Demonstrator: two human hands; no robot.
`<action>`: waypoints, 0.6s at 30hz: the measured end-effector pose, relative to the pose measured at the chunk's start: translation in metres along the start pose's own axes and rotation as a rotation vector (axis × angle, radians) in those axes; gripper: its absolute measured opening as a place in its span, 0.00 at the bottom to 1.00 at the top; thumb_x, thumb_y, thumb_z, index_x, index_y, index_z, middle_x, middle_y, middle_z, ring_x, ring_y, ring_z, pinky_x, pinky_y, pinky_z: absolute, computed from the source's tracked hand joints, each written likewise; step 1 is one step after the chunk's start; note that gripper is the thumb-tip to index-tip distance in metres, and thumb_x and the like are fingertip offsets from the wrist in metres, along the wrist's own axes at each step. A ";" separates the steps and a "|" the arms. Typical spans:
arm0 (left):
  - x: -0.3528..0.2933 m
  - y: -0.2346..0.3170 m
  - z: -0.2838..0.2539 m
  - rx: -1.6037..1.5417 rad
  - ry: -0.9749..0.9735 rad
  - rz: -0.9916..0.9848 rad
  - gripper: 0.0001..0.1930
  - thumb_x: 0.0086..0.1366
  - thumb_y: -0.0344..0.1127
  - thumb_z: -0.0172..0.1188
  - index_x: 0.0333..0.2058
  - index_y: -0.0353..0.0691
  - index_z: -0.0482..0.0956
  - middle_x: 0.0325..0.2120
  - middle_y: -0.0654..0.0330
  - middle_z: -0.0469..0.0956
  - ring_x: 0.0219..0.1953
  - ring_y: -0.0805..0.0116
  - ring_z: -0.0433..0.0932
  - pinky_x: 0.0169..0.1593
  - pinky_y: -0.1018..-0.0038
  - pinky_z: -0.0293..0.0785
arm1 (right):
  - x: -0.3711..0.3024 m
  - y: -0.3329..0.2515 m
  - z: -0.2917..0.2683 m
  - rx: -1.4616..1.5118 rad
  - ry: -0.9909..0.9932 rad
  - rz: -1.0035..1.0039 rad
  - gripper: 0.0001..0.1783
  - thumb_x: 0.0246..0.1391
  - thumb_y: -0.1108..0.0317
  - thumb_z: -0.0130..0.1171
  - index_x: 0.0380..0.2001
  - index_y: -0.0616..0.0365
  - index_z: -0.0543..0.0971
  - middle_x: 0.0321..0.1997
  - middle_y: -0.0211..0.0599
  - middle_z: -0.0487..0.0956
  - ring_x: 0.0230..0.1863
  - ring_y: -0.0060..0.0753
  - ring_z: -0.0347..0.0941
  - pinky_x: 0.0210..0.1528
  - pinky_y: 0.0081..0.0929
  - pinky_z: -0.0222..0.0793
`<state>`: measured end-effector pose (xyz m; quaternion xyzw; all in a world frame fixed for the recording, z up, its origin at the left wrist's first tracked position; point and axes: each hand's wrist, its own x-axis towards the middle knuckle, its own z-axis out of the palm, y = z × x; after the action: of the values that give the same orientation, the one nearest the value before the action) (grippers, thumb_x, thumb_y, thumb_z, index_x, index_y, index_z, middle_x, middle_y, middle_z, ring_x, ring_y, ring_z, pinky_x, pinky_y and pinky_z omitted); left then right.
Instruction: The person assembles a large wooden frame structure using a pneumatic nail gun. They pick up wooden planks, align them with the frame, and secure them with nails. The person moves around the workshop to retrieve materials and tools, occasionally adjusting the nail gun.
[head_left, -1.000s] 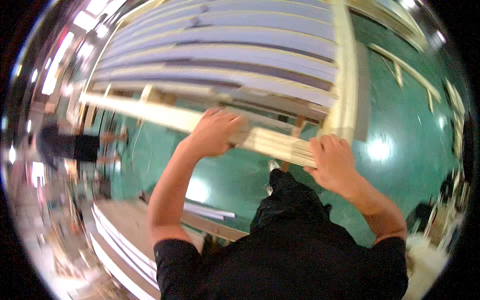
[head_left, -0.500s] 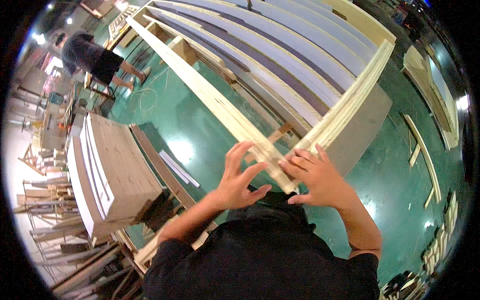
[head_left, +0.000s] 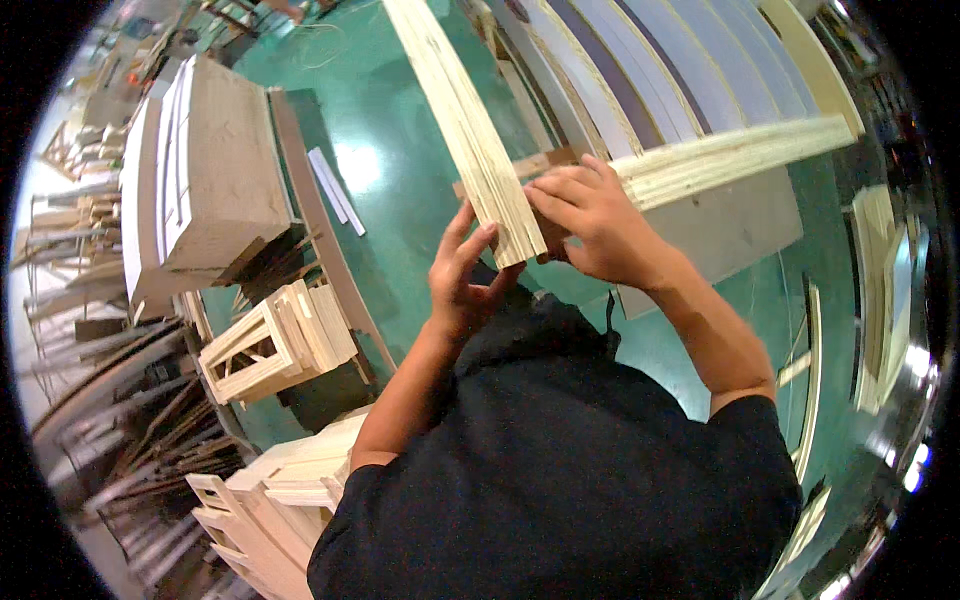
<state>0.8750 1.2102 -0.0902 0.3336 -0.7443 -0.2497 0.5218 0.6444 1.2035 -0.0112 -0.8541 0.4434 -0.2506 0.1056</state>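
A long pale wooden beam point(head_left: 455, 125) runs from the top of the view down to its near end, right in front of my chest. My left hand point(head_left: 465, 265) grips the left side of that end, fingers along the edge and thumb low near the end face. On the opposite side my right hand point(head_left: 595, 220) closes its bent fingers against the beam's right edge; part of its grip is hidden. Behind the right hand, a pale layered rail point(head_left: 740, 160) extends to the right. Grey-violet panels with raw wood edges point(head_left: 640, 65) stand in rows beyond it.
A large box-like stack of boards point(head_left: 230, 170) stands on the left, with small wooden frames point(head_left: 280, 340) nearer me. Two white strips point(head_left: 337, 190) lie on the green floor point(head_left: 385, 85). Further right are a thin curved wooden frame point(head_left: 812, 370) and leaning curved panels point(head_left: 875, 300).
My view has swung down and to the right. Both hands, loosely spread around the beam's end before, have closed in on its two sides. The other person has mostly left the view.
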 end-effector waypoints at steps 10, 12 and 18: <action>0.001 0.017 -0.002 0.006 0.004 -0.047 0.34 0.52 0.25 0.74 0.57 0.43 0.71 0.61 0.36 0.67 0.61 0.43 0.71 0.59 0.58 0.74 | -0.003 -0.003 0.001 -0.106 0.012 -0.079 0.32 0.48 0.56 0.64 0.56 0.58 0.75 0.54 0.35 0.75 0.59 0.37 0.70 0.63 0.60 0.54; -0.004 0.007 0.003 -0.118 0.024 -0.128 0.33 0.52 0.24 0.73 0.58 0.42 0.70 0.62 0.37 0.66 0.61 0.44 0.71 0.59 0.59 0.75 | -0.001 -0.004 0.002 -0.099 0.014 -0.055 0.35 0.46 0.54 0.69 0.57 0.56 0.75 0.55 0.35 0.74 0.59 0.38 0.70 0.64 0.58 0.54; -0.006 -0.003 -0.002 -0.064 -0.058 -0.139 0.34 0.51 0.21 0.72 0.57 0.42 0.69 0.61 0.38 0.67 0.61 0.45 0.72 0.57 0.60 0.77 | -0.001 -0.007 0.002 -0.113 0.024 -0.044 0.36 0.46 0.51 0.69 0.58 0.53 0.75 0.55 0.32 0.75 0.59 0.36 0.69 0.63 0.57 0.54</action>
<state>0.8794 1.2132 -0.0954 0.3602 -0.7258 -0.3187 0.4918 0.6498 1.2078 -0.0099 -0.8650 0.4392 -0.2380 0.0464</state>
